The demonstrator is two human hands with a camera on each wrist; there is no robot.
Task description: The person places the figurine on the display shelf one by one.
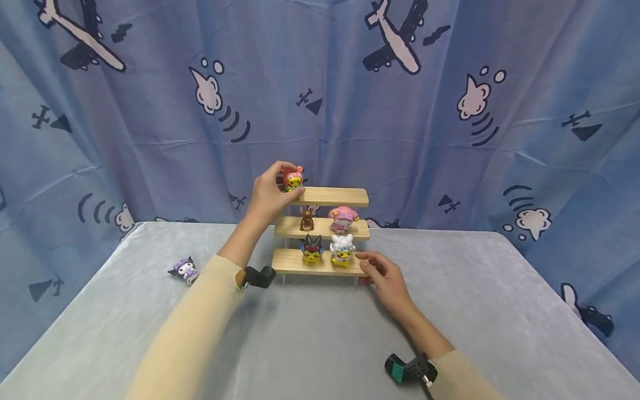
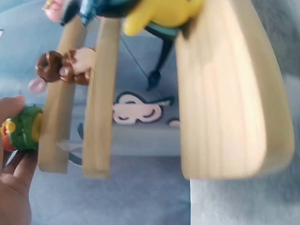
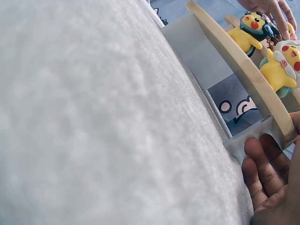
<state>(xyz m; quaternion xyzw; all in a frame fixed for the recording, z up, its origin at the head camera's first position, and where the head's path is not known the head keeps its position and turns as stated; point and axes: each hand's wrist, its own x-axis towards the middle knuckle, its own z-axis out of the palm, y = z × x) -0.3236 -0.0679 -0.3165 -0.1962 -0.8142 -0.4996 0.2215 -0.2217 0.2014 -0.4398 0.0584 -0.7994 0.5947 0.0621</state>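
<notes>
My left hand (image 1: 267, 191) pinches a pink-hooded yellow-faced figurine (image 1: 293, 178) at the left end of the top step of a three-step wooden display shelf (image 1: 337, 195). In the left wrist view, the figurine's green-and-yellow lower part (image 2: 29, 129) appears against that step. My right hand (image 1: 387, 282) grips the right end of the bottom step, thumb side above and other fingers beneath by the clear leg (image 3: 251, 133). A brown figurine (image 1: 307, 220) and a pink-hatted one (image 1: 342, 220) stand on the middle step. Black-eared (image 1: 312, 253) and white-hooded (image 1: 342, 253) yellow figurines occupy the bottom step.
A purple-and-white figurine (image 1: 185, 270) lies on the grey-covered table (image 1: 310, 339), left of the shelf. Behind the table hangs a blue curtain (image 1: 275, 83) printed with planes and clouds. Each wrist carries a dark camera mount, such as the right one (image 1: 412, 368).
</notes>
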